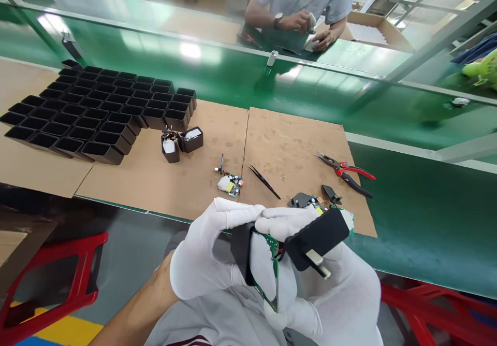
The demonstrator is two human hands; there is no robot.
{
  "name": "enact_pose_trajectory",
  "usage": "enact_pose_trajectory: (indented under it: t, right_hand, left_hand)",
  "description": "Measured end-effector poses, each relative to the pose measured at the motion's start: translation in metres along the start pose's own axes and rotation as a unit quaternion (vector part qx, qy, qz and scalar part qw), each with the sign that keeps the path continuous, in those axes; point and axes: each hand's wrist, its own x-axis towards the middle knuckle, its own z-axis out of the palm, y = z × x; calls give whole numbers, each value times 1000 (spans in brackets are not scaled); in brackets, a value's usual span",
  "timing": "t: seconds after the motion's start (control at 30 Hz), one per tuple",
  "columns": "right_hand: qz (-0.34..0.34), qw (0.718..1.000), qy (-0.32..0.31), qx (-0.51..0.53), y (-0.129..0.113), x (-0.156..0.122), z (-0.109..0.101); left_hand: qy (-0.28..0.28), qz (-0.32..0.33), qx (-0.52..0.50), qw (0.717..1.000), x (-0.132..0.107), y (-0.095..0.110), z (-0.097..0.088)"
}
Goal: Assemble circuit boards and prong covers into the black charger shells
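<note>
Both my hands wear white gloves and meet just in front of the bench edge. My left hand (205, 255) is closed around a black charger housing (241, 247) with a green circuit board (272, 271) sticking out of it. My right hand (334, 289) grips a black plug cover (316, 237) with metal prongs, joined to the board by short wires. On the cardboard mat (194, 180) lie a loose circuit board (230, 184), black tweezers (264, 181), red-handled pliers (345, 172) and small black parts (301, 200).
Several empty black housings (93, 110) stand in rows at the left; two filled ones (181, 141) sit beside them. A green conveyor belt (233, 76) runs behind the mat. Another person's hands (310, 30) work across it. Red stool frames (54, 284) stand below.
</note>
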Motion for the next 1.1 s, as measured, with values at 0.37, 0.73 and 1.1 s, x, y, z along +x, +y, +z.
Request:
enact_pose_trajectory:
  t: [0.37, 0.73, 1.1]
  right_hand:
    - [-30, 996, 24, -78, -5, 5, 0]
    - [-32, 998, -1, -56, -6, 10, 5]
    - [-11, 997, -17, -74, 0, 5, 4]
  left_hand:
    - [3, -35, -14, 999, -2, 0, -1]
    - [2, -39, -10, 999, -2, 0, 1]
    - [4, -41, -2, 999, -8, -6, 0]
